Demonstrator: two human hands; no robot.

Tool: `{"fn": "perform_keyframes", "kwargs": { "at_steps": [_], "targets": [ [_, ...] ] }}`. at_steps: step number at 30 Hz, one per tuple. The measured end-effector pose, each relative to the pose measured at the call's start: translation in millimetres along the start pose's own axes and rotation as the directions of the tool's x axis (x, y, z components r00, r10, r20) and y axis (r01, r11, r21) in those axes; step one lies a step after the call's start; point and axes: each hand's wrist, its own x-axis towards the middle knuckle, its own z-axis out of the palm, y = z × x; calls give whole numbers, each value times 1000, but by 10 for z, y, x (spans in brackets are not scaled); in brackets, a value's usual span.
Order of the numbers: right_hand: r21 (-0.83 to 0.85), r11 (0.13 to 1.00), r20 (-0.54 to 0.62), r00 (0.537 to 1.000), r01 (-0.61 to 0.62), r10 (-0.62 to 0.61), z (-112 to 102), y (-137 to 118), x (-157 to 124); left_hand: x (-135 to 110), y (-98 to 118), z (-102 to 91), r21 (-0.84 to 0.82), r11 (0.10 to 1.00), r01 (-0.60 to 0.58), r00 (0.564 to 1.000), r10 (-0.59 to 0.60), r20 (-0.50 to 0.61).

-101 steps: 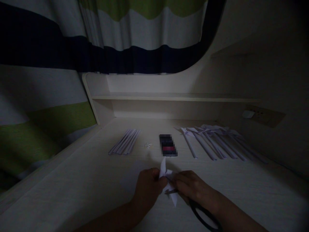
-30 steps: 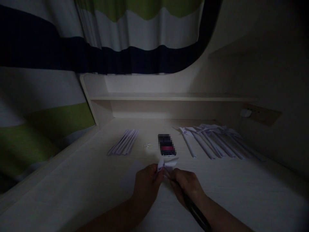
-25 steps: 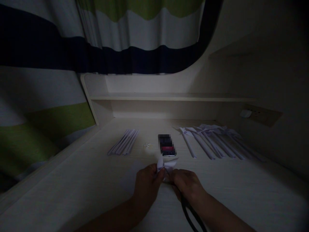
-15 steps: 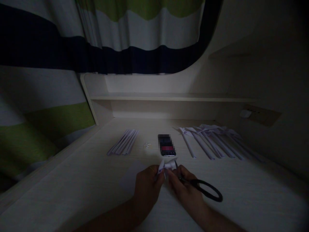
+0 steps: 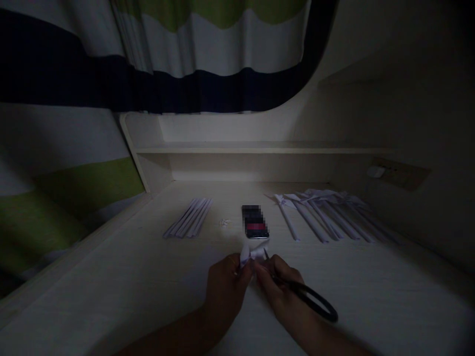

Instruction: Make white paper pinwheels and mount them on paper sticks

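My left hand (image 5: pixel 225 287) is closed, pinching a small folded piece of white paper (image 5: pixel 255 250) at the middle of the desk. Close beside it, my right hand (image 5: pixel 280 287) is closed around a pair of black-handled scissors (image 5: pixel 315 299). One handle loop sticks out to the right, and a dark blade tip shows above the fingers near the paper. The right thumb and fingertip meet at the paper's lower edge; whether they pinch it too is hard to see in the dim light.
A phone (image 5: pixel 255 222) lies just beyond my hands, with small white bits (image 5: pixel 224 222) to its left. Thin rolled paper sticks (image 5: pixel 189 218) lie at the left. Several paper pinwheel-like sticks (image 5: pixel 322 215) lie at the right. A shelf (image 5: pixel 260 147) spans the back; curtains hang above.
The scissors have turned a little in my right hand, their handle loop tilting lower. Both hands keep close together at the paper. The view has shifted slightly.
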Motion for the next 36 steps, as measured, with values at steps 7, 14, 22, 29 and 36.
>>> {"fn": "perform_keyframes", "kwargs": {
  "at_steps": [7,14,22,29,36],
  "targets": [
    [-375,507,565,625,776,-539,-362,-41,168,-2,18,0,-168,986,20,999,-12,51],
    [-324,574,522,648,752,-555,-388,-103,170,-19,32,-2,-186,982,31,998,-20,62],
    [23,996,49,995,-91,89,-62,-161,28,-27,29,-4,-63,998,10,999,-12,-36],
    [307,917,29,965,-256,260,69,-182,-15,-17,43,-9,-13,1000,-8,997,7,-71],
    [-192,964,83,982,185,-171,-64,-101,22,-11,34,-2,-98,995,15,999,-18,-29]
  ]
}}
